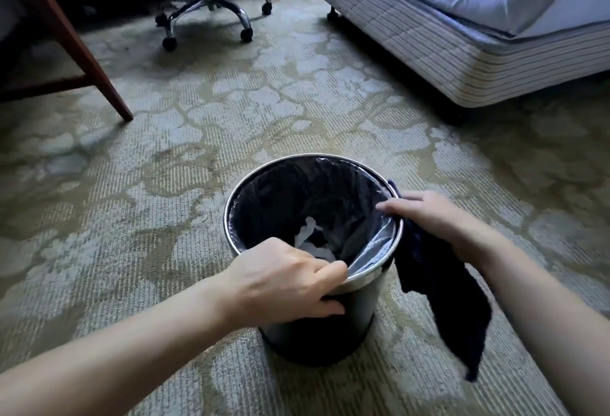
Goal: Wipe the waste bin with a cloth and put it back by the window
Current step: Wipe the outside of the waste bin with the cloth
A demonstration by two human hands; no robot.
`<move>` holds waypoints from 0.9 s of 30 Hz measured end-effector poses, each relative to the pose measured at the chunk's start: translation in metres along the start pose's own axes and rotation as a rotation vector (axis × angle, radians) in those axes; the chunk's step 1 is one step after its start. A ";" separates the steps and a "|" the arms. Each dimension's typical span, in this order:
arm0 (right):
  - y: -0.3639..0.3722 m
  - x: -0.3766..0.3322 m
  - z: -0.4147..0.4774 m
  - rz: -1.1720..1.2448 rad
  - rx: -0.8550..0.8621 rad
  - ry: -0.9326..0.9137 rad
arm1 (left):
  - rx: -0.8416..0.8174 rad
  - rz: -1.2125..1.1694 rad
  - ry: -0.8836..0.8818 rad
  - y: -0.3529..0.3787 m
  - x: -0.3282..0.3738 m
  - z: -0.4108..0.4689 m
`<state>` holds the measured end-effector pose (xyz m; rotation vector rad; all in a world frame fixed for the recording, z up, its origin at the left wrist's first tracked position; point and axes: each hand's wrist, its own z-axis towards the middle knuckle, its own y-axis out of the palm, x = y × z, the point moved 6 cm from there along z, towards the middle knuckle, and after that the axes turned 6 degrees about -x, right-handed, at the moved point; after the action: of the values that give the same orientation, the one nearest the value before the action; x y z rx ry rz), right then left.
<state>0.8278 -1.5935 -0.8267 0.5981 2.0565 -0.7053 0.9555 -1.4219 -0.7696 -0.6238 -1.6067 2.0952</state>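
Bin: one waste bin, left hand curled round its near rim.
Cloth: one cloth, right hand holding it against the right rim.
Room: open carpet far and left.

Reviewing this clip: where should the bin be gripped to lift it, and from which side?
By its rim, from above on the near side: the bin stands upright and open, no handles show, and the left hand pinches that edge.
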 end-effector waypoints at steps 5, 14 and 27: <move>0.002 -0.039 -0.001 -0.481 0.209 -0.114 | 0.030 0.015 0.075 -0.003 -0.015 -0.015; -0.029 -0.056 0.036 -0.446 0.494 -0.181 | 0.040 0.186 0.087 0.023 -0.083 0.012; -0.034 -0.023 0.051 -0.048 0.399 -0.024 | -0.004 -0.665 -0.590 0.027 -0.154 0.000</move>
<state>0.8468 -1.6559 -0.8228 0.7595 1.9235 -1.1592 1.0784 -1.5174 -0.7813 0.5343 -1.7709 1.8225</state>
